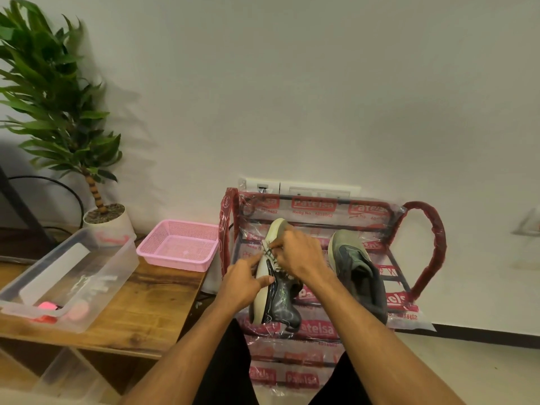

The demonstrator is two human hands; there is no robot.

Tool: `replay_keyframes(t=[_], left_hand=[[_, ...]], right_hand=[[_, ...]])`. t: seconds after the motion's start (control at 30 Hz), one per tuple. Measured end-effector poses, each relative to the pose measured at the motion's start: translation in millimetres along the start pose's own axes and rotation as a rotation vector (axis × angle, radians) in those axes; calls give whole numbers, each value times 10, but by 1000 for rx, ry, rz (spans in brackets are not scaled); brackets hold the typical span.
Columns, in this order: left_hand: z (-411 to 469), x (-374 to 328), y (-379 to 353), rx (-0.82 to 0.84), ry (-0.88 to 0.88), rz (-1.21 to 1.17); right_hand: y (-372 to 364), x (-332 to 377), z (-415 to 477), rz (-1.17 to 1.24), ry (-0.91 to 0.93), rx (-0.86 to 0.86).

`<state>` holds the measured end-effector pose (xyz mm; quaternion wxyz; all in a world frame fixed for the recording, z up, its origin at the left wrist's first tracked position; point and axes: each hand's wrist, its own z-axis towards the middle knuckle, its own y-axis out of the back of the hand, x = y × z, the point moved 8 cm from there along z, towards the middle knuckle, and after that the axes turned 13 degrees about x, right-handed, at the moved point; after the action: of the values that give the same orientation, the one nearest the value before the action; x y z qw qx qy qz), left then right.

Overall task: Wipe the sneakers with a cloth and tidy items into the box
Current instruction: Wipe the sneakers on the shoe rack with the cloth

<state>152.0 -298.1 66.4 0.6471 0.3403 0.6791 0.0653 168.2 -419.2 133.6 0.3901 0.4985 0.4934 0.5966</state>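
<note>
A dark grey sneaker (280,302) with a pale sole lies tilted on its side on the plastic-wrapped shoe rack (420,258). My left hand (245,285) holds its sole edge, forefinger stretched toward the laces. My right hand (298,252) is over the upper and pinches the white laces. A second grey sneaker (359,267) stands on the rack to the right, untouched. The clear plastic box (111,258) sits on the wooden table at the left, with a lid-like piece and small pink and red items inside. No cloth shows.
A pink mesh basket (178,247) sits on the wooden table (152,299) between the box and the rack. A potted plant (102,211) stands at the back left by the wall. Wall sockets (292,187) are behind the rack. My knees are at the bottom.
</note>
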Motion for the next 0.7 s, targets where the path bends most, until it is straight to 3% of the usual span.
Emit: replay_keyframes(t=[0.1,0.23,0.47,0.63,0.7], left_hand=[[-2,10,11,4,12,-62],[75,142,-3,52,35,-50],[9,-18,25,-8,47,-48],[15,-34,-1,17,50,-11],[17,-62,-13,24,45,7]], right_hand=[[15,65,15,-27,-2,-34],[-83,139,-7,56,49,93],[-46,75,55,51,15,-60],[-94,10,21,98,78,121],[-110,-8,-29,85,80,116]])
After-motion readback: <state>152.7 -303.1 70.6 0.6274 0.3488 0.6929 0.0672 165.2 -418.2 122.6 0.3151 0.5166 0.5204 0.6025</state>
